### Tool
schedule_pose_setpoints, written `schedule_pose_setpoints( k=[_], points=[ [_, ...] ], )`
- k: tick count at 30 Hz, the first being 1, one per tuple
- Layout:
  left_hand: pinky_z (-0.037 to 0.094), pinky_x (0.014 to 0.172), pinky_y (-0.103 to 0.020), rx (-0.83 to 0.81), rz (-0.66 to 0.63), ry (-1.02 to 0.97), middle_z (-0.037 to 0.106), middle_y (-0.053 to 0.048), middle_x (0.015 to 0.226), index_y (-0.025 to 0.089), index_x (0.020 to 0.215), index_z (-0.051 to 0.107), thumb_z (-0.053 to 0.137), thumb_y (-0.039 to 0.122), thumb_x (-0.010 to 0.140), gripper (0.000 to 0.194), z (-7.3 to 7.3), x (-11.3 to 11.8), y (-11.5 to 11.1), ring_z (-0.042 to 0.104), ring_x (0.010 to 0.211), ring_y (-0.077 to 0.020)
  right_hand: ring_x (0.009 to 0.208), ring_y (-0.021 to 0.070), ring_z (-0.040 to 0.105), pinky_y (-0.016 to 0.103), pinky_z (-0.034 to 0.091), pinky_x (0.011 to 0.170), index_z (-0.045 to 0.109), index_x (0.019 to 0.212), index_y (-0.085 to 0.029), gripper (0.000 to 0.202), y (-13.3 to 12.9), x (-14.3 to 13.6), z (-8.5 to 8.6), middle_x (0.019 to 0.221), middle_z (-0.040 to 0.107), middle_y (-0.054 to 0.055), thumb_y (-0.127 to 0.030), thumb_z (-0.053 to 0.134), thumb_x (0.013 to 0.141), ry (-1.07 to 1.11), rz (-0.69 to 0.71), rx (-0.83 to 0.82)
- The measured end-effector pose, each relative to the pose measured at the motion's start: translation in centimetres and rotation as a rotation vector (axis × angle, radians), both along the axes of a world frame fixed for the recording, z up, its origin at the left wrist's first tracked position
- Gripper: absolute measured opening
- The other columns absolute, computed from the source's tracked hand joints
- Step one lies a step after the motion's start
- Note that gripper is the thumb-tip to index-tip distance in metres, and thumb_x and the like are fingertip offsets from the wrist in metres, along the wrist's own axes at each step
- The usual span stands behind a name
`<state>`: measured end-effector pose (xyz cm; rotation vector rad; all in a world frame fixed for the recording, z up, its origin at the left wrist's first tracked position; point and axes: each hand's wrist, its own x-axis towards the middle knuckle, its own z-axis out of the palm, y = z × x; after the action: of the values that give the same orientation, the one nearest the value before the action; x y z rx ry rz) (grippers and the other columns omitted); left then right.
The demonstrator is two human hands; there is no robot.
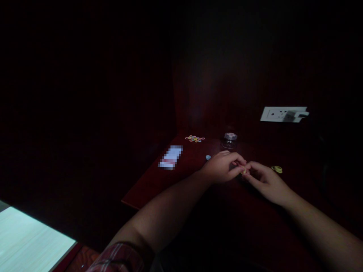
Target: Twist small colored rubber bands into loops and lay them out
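Over the dark red table (159, 187), my left hand (224, 166) and my right hand (265, 179) meet at the fingertips. Both pinch a small yellow band (243, 170) between them. Just right of my right hand lies a small bundle of yellow-green bands (277, 169). A small light-blue item (208, 157) rests beside my left hand. Behind my left hand stands a clear jar (230, 139) with a lid. Several coloured bands (194, 138) lie in a loose group towards the back of the table.
A blurred, bright phone-like rectangle (171, 156) lies near the table's left edge. On the dark wall behind is a white socket panel (279, 114) with a plug at its right end. A pale surface (31, 240) shows at the lower left.
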<state>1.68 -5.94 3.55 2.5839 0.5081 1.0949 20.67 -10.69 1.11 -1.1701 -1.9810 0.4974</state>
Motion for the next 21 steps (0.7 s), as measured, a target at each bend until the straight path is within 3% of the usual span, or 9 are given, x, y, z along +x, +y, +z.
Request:
schedule_pose_setpoints(
  k=[15, 21],
  points=[
    [0.047, 0.081, -0.027, -0.015, -0.012, -0.015, 0.069, -0.003, 0.091, 0.017, 0.092, 0.061, 0.059, 0.025, 0.081, 0.013, -0.07, 0.11, -0.06, 0.061, 0.081, -0.0137, 0.061, 0.0150, 0.050, 0.026, 0.043, 0.057, 0.054, 0.073, -0.021, 0.021, -0.07, 0.08, 0.46, 0.066, 0.057, 0.002, -0.039, 0.058, 0.082, 0.065, -0.049, 0.058],
    [0.047, 0.084, -0.029, -0.034, 0.005, 0.009, 0.070, -0.003, 0.093, 0.018, 0.092, 0.062, 0.059, 0.024, 0.081, 0.012, 0.08, 0.07, -0.09, 0.062, 0.083, -0.0140, 0.058, 0.0142, 0.050, 0.026, 0.043, 0.054, 0.053, 0.069, -0.021, 0.028, -0.24, -0.22, 0.78, 0.063, 0.057, 0.002, -0.046, 0.061, 0.078, 0.097, -0.079, 0.054]
  ],
)
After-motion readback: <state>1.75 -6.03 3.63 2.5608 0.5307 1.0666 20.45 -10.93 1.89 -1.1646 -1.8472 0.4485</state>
